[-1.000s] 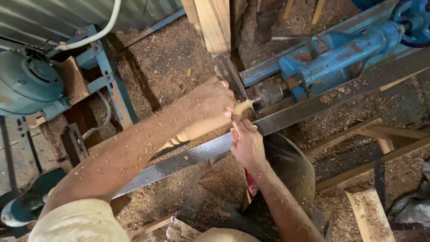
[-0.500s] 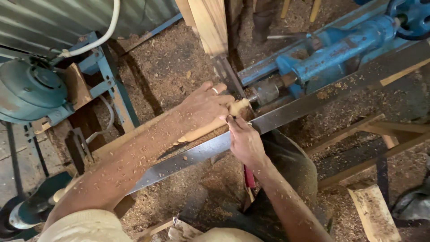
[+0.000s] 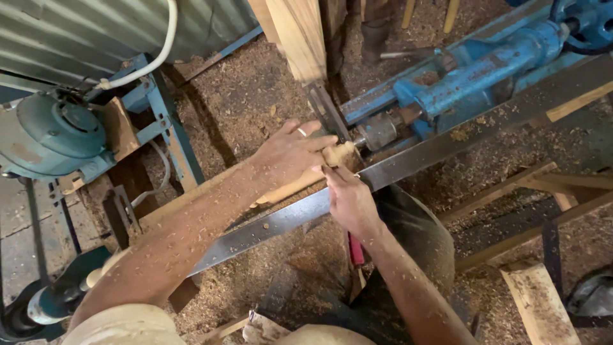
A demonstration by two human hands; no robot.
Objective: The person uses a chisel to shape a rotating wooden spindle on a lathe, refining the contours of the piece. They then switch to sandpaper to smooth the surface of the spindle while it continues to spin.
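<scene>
Wood lathe, floor deep in shavings. The person's left hand (image 3: 290, 148) lies over the pale turned wooden spindle (image 3: 295, 184) mounted between the lathe centres, fingers together and stretched flat across its end block (image 3: 338, 153), a ring on one finger; the forearm is dusted with chips. The right hand (image 3: 348, 199) comes up from below, fingers curled together and pinched at the same end of the spindle, just beside the grey metal centre of the blue cast tailstock (image 3: 472, 83); whether a small tool sits in that pinch cannot be told. A red-handled tool (image 3: 355, 248) shows under the right wrist, half hidden. Compared with a second ago, both hands sit at the same spot on the piece; only the head view has drifted a little, with the teal electric motor (image 3: 54, 131) at the left now fuller in view. So the work stays at the tailstock end, a fine close touch and no broad cut. The long flat steel tool rest bar (image 3: 408, 167) runs on a slant just under the spindle, the right hand resting against it. A square pale timber post (image 3: 297, 35) stands behind.
</scene>
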